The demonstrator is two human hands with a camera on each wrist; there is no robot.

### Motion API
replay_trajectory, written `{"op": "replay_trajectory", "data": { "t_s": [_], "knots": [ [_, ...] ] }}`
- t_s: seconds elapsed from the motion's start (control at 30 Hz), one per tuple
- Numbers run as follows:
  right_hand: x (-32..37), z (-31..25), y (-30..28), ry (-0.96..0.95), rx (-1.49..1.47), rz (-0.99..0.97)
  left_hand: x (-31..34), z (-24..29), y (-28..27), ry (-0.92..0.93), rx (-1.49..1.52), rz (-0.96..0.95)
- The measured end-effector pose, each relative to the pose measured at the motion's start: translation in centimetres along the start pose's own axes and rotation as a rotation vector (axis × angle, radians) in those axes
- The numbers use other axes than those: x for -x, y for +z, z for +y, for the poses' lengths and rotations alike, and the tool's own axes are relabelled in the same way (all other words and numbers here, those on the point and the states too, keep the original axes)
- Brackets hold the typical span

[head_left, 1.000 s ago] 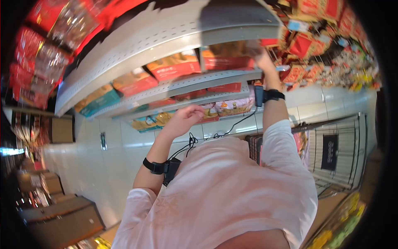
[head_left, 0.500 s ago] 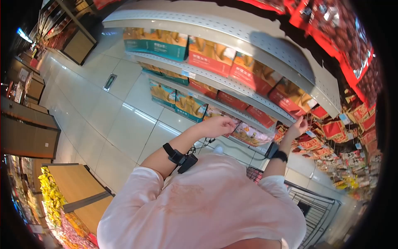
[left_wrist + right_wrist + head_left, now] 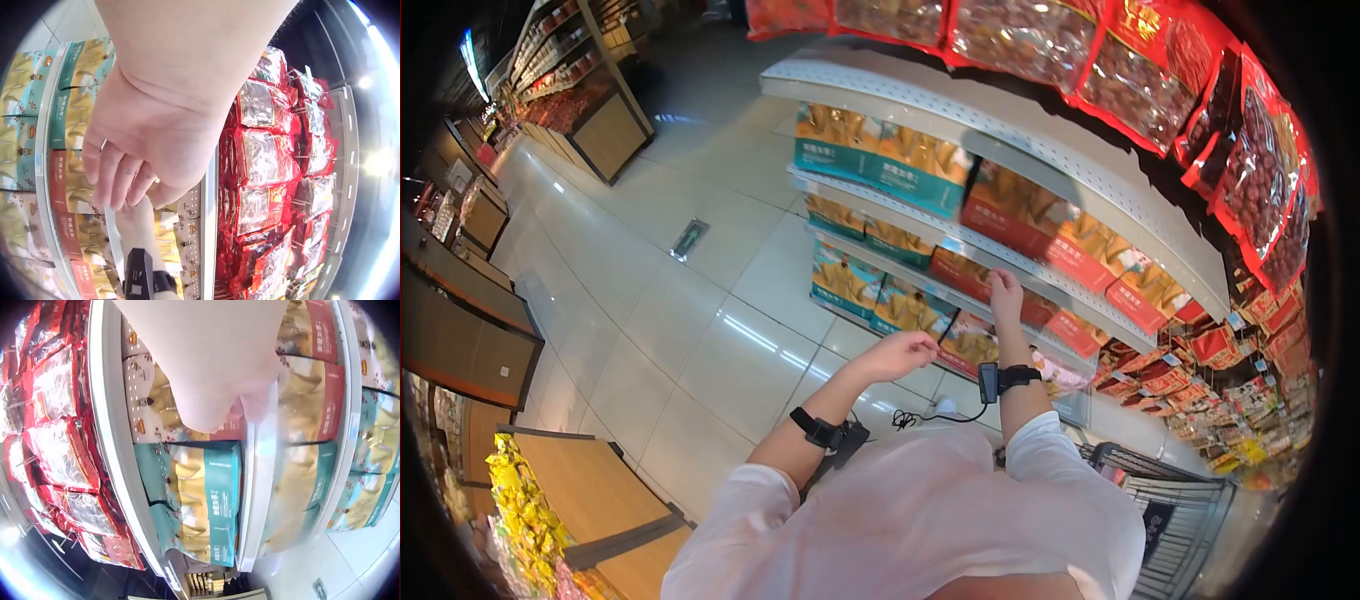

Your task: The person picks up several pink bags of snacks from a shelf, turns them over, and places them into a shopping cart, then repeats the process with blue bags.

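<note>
My left hand (image 3: 897, 356) hovers in front of the lower shelves, its fingers loosely curled around nothing. The left wrist view shows the same palm (image 3: 162, 131) with relaxed fingers. Further right, my right hand (image 3: 1006, 300) is raised before the shelf fronts, also without anything in it. In the right wrist view the right hand (image 3: 219, 381) overlaps a red-banded package on the shelf, its fingertips near the shelf edge (image 3: 256, 462). Packages with teal bands (image 3: 920, 165) and others with red bands (image 3: 1005, 205) stand in rows on the grey shelves.
Red bags of dried fruit (image 3: 1140, 70) hang above and behind the top shelf (image 3: 1000, 110). Smaller red packets (image 3: 1215, 345) hang at the right end. A shopping cart (image 3: 1180, 520) stands beside my right side. At left are tiled floor (image 3: 630, 330) and a wooden display stand (image 3: 570, 480).
The head view has swung left along the shelves. My right hand has come away from the shelf's right end to its middle, nearer the left hand, which stays loosely curled.
</note>
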State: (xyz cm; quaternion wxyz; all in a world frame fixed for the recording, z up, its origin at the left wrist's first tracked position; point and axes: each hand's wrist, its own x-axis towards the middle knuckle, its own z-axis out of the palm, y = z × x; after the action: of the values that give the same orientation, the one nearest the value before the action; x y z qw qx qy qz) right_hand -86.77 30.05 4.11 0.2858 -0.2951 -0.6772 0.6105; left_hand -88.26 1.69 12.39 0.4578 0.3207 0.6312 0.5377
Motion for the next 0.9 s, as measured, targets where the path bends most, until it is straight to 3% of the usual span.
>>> {"op": "replay_trajectory", "data": {
  "t_s": [0.07,0.13,0.2,0.27,0.4,0.5,0.53,0.6,0.67,0.77,0.8,0.83,0.9],
  "knots": [
    [-0.6,-1.7,3.8,0.029,-0.032,-0.028,0.7,-0.1,-1.9,-0.017,-0.016,-0.006],
    [-2.1,-2.5,7.0,0.252,-0.188,-0.047,0.5,-0.4,-3.8,-0.011,-0.029,-0.018],
    [-5.4,-0.3,8.9,0.224,-0.159,-0.051,-0.1,-0.3,-5.7,0.007,-0.044,-0.019],
    [-8.2,1.2,10.5,-0.054,0.278,0.072,-0.9,-0.3,-7.6,0.025,-0.092,-0.013],
    [-10.2,-2.4,13.2,-0.279,0.478,0.109,-2.9,-0.9,-12.3,0.002,-0.100,0.051],
    [-11.0,-3.7,14.8,-0.220,0.534,0.232,-3.5,-1.0,-16.8,0.019,-0.124,0.082],
    [-11.4,-3.7,15.2,-0.213,0.422,0.208,-3.5,-1.0,-18.0,0.032,-0.133,0.085],
    [-12.1,-4.0,16.1,-0.096,0.523,0.241,-4.2,-1.9,-20.9,0.050,-0.133,0.118],
    [-14.5,-1.5,16.0,-0.117,0.488,0.173,-4.3,-2.2,-22.7,0.065,-0.127,0.139],
    [-18.3,3.3,15.8,-0.304,0.153,0.297,-3.6,-0.3,-24.9,-0.023,-0.119,0.055],
    [-17.5,1.5,16.5,-0.323,0.089,0.326,-3.8,-0.6,-25.8,-0.016,-0.121,0.049],
    [-16.5,-0.5,16.0,-0.098,0.268,0.325,-4.0,-1.1,-26.8,0.009,-0.122,0.027],
    [-15.3,-2.1,16.3,-0.090,0.208,0.255,-4.1,-1.7,-28.6,0.036,-0.130,-0.014]
  ]
}}
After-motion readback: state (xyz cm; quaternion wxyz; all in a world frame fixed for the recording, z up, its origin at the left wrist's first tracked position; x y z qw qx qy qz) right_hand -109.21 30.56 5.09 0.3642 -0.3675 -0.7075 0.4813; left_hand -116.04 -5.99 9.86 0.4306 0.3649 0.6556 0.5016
